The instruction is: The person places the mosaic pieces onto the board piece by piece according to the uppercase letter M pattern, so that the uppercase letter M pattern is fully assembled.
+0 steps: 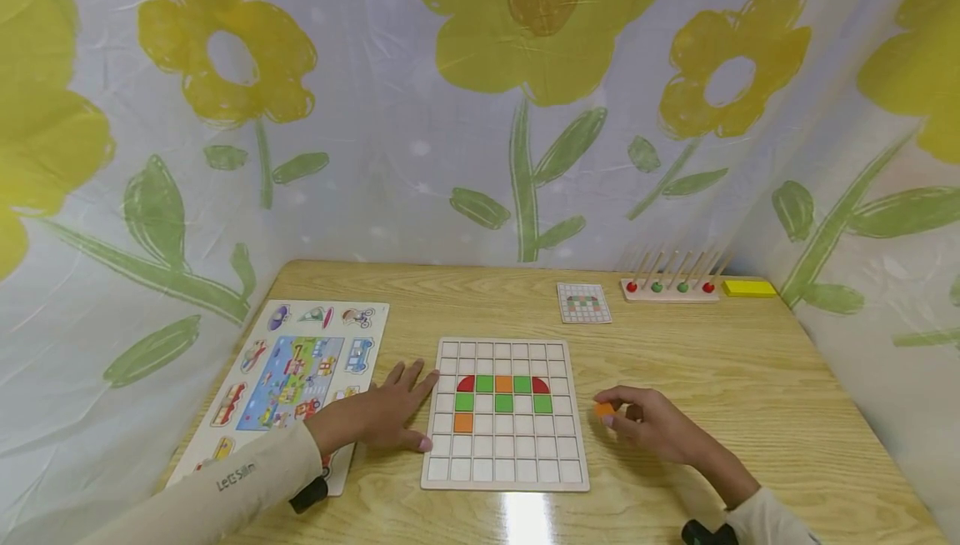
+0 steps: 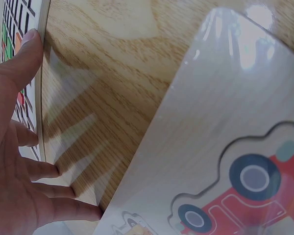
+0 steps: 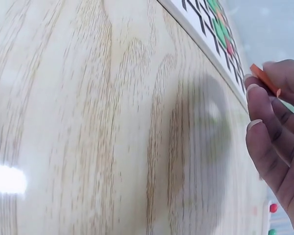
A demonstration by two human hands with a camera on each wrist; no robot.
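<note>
A white grid board (image 1: 504, 447) lies in front of me on the table. Across its upper rows sit several green squares (image 1: 504, 403), two red rounded pieces (image 1: 540, 385) and two orange squares (image 1: 463, 422). With fingers spread, my left hand (image 1: 386, 414) rests at the board's left edge; its thumb touches the rim in the left wrist view. Just right of the board, my right hand (image 1: 651, 424) pinches an orange square tile (image 3: 265, 81) between thumb and fingers, held above the tabletop.
A vehicle picture puzzle (image 1: 255, 345) lies at left, partly under the left forearm. Behind the board is a small pattern card (image 1: 584, 303). Farther right stand a peg rack (image 1: 670, 290) with red and green beads and a yellow block (image 1: 750, 288). A flowered curtain (image 1: 375, 195) hangs behind the table.
</note>
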